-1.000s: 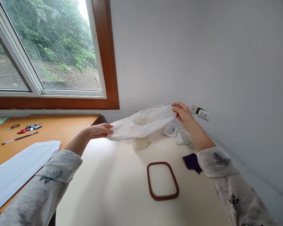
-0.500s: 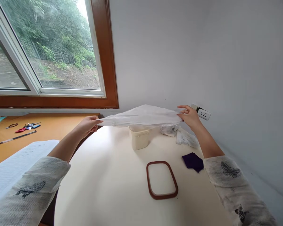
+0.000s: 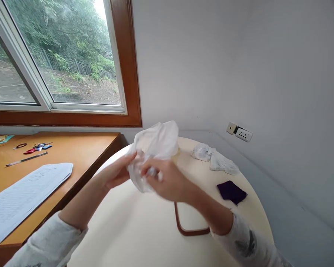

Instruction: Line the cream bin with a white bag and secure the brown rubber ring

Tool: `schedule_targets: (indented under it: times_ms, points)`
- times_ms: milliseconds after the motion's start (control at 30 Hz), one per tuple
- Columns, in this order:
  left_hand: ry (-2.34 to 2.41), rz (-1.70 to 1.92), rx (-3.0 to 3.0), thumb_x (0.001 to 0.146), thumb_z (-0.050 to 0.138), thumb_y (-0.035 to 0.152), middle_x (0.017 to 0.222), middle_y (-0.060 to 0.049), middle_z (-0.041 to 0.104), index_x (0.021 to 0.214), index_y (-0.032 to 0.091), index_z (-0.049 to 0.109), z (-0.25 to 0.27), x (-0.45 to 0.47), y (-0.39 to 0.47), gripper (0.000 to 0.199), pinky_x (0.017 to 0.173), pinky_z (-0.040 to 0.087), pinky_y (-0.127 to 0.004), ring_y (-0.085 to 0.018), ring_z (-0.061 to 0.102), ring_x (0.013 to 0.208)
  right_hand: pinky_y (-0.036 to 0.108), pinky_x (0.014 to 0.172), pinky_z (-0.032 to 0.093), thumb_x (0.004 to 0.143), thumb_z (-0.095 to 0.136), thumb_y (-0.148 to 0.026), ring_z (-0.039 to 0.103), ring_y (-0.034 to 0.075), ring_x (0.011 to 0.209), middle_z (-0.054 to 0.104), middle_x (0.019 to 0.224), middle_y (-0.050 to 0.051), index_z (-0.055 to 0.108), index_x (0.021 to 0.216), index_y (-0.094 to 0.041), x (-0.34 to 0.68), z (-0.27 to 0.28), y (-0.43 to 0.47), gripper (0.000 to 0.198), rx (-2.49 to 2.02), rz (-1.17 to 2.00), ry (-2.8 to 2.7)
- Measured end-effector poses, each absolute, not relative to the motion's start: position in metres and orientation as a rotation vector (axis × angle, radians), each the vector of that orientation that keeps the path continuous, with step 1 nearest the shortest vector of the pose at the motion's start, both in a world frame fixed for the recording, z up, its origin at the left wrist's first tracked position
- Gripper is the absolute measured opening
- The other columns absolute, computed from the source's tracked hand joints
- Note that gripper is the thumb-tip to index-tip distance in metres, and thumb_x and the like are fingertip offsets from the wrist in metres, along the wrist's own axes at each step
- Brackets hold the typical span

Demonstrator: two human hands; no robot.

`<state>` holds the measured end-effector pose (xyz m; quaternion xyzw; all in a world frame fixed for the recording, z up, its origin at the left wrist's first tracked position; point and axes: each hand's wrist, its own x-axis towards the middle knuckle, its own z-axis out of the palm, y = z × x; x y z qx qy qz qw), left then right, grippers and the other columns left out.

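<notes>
A thin, translucent white plastic bag (image 3: 158, 139) is bunched up between my two hands above the round table. My left hand (image 3: 121, 170) grips its left side, with the thumb on top. My right hand (image 3: 167, 178) has its fingers curled round gathered plastic on the near side; motion blurs both hands a little. Behind the bag a cream container (image 3: 175, 155) is almost wholly hidden. Below my right forearm lies a brown rounded rectangular frame (image 3: 193, 233), its far part covered by my arm.
On the cream round table (image 3: 122, 237) a dark purple cloth (image 3: 231, 192) lies at the right, and crumpled white plastic bags (image 3: 222, 163) sit further back. The wooden desk (image 3: 86, 148) at the left holds paper sheets (image 3: 33, 200), a pen (image 3: 26, 159) and scissors (image 3: 30, 151).
The bag was stretched out wide between my hands. Now my hands have come together and nearer to me, and the bag is gathered in a bunch.
</notes>
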<state>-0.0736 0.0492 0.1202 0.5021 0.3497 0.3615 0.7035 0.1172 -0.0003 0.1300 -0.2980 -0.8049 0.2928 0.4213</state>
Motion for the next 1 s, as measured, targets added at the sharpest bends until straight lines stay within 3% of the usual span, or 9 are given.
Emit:
schedule_targets:
  times_ms: [67, 200, 367, 433, 567, 667, 767, 900, 1000]
  points:
    - [0.845, 0.707, 1.161, 0.07, 0.062, 0.054, 0.066, -0.002, 0.066, 0.097, 0.018, 0.062, 0.104, -0.074, 0.036, 0.045, 0.048, 0.046, -0.025, -0.016, 0.058, 0.052, 0.022, 0.058, 0.04, 0.074, 0.045, -0.016, 0.05, 0.01, 0.06, 0.058, 0.069, -0.002, 0.057, 0.08, -0.02, 0.096, 0.111, -0.009, 0.015, -0.686, 0.576, -2.267]
    - [1.0, 0.64, 1.174, 0.066, 0.07, 0.037, 0.064, 0.0, 0.064, 0.104, 0.02, 0.057, 0.086, -0.075, 0.022, 0.043, 0.045, 0.044, -0.023, -0.017, 0.06, 0.057, 0.026, 0.063, 0.04, 0.076, 0.042, -0.014, 0.053, 0.015, 0.068, 0.063, 0.074, 0.001, 0.061, 0.082, -0.019, 0.077, 0.085, -0.013, 0.02, -0.688, 0.461, -2.584]
    - [1.095, 0.849, 1.161, 0.062, 0.068, 0.021, 0.081, -0.001, 0.066, 0.109, 0.022, 0.054, 0.084, -0.08, 0.023, 0.049, 0.063, 0.05, -0.028, -0.021, 0.063, 0.075, 0.021, 0.072, 0.042, 0.081, 0.052, -0.028, 0.058, 0.011, 0.084, 0.064, 0.094, 0.001, 0.059, 0.105, -0.022, 0.1, 0.09, -0.012, 0.025, -0.399, 1.146, -2.552]
    - [1.128, 0.918, 1.201, 0.061, 0.068, 0.022, 0.081, -0.001, 0.066, 0.103, 0.021, 0.057, 0.081, -0.087, 0.027, 0.044, 0.064, 0.049, -0.028, -0.022, 0.062, 0.077, 0.021, 0.072, 0.043, 0.082, 0.054, -0.037, 0.058, 0.011, 0.08, 0.064, 0.087, 0.001, 0.063, 0.088, -0.019, 0.122, 0.089, -0.006, 0.021, -0.457, 1.341, -2.331]
    - [1.085, 0.918, 1.238, 0.058, 0.069, 0.022, 0.067, 0.001, 0.06, 0.076, 0.018, 0.062, 0.071, -0.1, 0.032, 0.019, 0.056, 0.044, -0.025, -0.017, 0.056, 0.064, 0.023, 0.056, 0.041, 0.083, 0.047, -0.051, 0.049, 0.008, 0.049, 0.053, 0.053, -0.001, 0.055, 0.056, -0.015, 0.169, 0.064, 0.016, 0.047, -0.839, 1.554, -1.797]
    - [0.971, 0.818, 1.34, 0.061, 0.066, 0.021, 0.058, 0.002, 0.054, 0.058, 0.016, 0.059, 0.073, -0.098, 0.029, 0.01, 0.048, 0.037, -0.021, -0.012, 0.047, 0.053, 0.03, 0.071, 0.046, 0.076, 0.051, -0.06, 0.06, 0.015, 0.074, 0.064, 0.081, 0.007, 0.064, 0.085, -0.014, 0.188, 0.038, 0.03, 0.048, -0.927, 1.764, -1.484]
    - [0.788, 0.614, 1.582, 0.071, 0.057, 0.021, 0.063, -0.001, 0.055, 0.061, 0.015, 0.061, 0.08, -0.083, 0.021, 0.012, 0.052, 0.036, -0.023, -0.013, 0.047, 0.058, 0.04, 0.088, 0.042, 0.063, 0.054, -0.071, 0.054, 0.023, 0.106, 0.058, 0.115, 0.013, 0.059, 0.109, -0.02, 0.184, 0.021, 0.034, 0.069, -0.697, 1.962, -1.347]
    - [0.595, 0.374, 1.802, 0.071, 0.048, 0.013, 0.066, -0.001, 0.055, 0.058, 0.015, 0.057, 0.078, -0.055, 0.012, 0.015, 0.059, 0.037, -0.024, -0.013, 0.045, 0.062, 0.042, 0.097, 0.036, 0.055, 0.055, -0.077, 0.044, 0.026, 0.12, 0.05, 0.13, 0.01, 0.052, 0.12, -0.025, 0.163, 0.011, 0.032, 0.083, -0.453, 1.985, -1.162]
    - [0.584, 0.248, 1.798, 0.066, 0.044, 0.009, 0.065, 0.0, 0.054, 0.061, 0.016, 0.056, 0.067, -0.039, 0.008, 0.015, 0.057, 0.037, -0.023, -0.012, 0.045, 0.061, 0.041, 0.1, 0.034, 0.062, 0.064, -0.062, 0.039, 0.026, 0.125, 0.048, 0.132, 0.01, 0.053, 0.121, -0.022, 0.153, 0.013, 0.029, 0.072, -0.453, 1.933, -1.088]
